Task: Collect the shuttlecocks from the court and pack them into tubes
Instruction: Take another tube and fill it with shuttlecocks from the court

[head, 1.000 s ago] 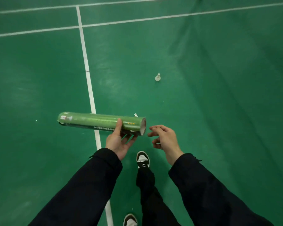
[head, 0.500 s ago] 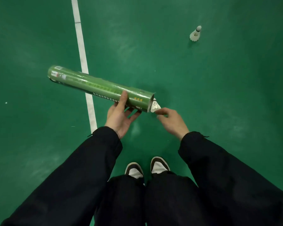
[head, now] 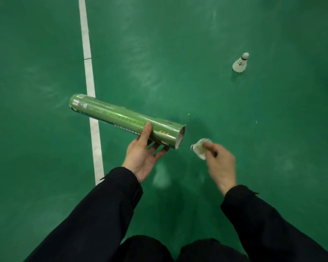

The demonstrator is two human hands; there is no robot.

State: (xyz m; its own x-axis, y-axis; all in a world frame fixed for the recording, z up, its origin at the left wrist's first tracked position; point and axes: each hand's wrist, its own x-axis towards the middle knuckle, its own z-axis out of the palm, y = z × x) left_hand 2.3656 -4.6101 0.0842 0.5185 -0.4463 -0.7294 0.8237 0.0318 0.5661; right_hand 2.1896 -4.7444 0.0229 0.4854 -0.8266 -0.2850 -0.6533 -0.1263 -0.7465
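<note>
My left hand (head: 143,154) grips a long green shuttlecock tube (head: 121,118) near its open end, held almost level with the opening facing right. My right hand (head: 221,163) pinches a white shuttlecock (head: 199,148), blurred, its cork tip pointing left a short way from the tube's mouth. A second white shuttlecock (head: 240,63) stands on its feathers, cork up, on the floor at the upper right.
Green court floor (head: 159,53) lies all around. A white court line (head: 88,69) runs from the top down behind the tube to my left sleeve. My dark trousers fill the bottom edge.
I have bent lower and the view has closed in on the floor. My right hand has lifted a shuttlecock off the floor and now holds it beside the tube's open end.
</note>
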